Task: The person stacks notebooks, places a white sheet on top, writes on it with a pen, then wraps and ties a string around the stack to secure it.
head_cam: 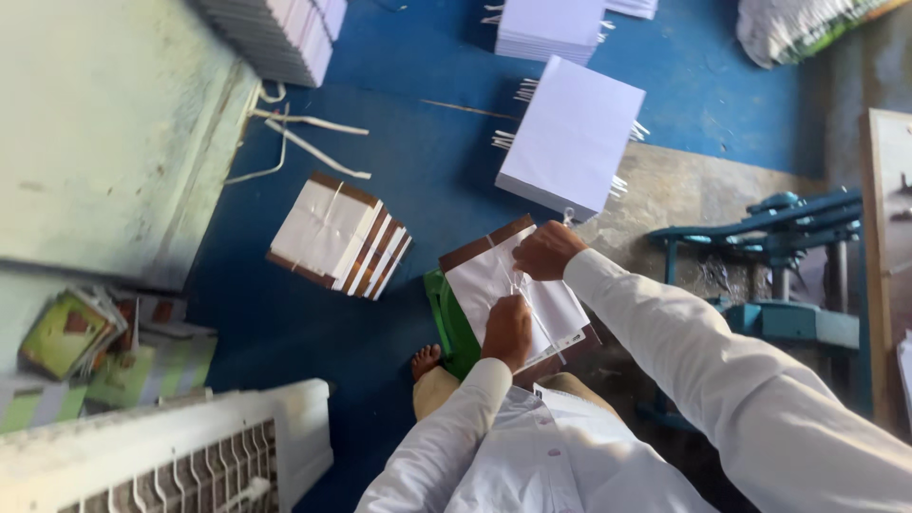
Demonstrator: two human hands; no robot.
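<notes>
A person in a white long-sleeved shirt sits on a blue floor mat [427,180], seen from above. On the lap lies a flat bundle of white sheets [518,290] backed by a brown board, with a green piece under its left edge. The left hand [506,330] is curled shut on the bundle's near end, pressing it down. The right hand [545,251] is closed at the far end, seemingly pinching a thin pale thread; I cannot tell exactly how it grips.

The risk, as I judge it: the loose sheets could slide out of square if the pressing hand lifts, or the thread could tear the soft paper edge if pulled hard.

Nearby sit 2 taller stacks of smooth white paper [570,133] with pale strips poking from the sides, and 1 fanned bundle with brown boards [337,235]. Curled white paper offcuts [304,142] litter the mat.
</notes>
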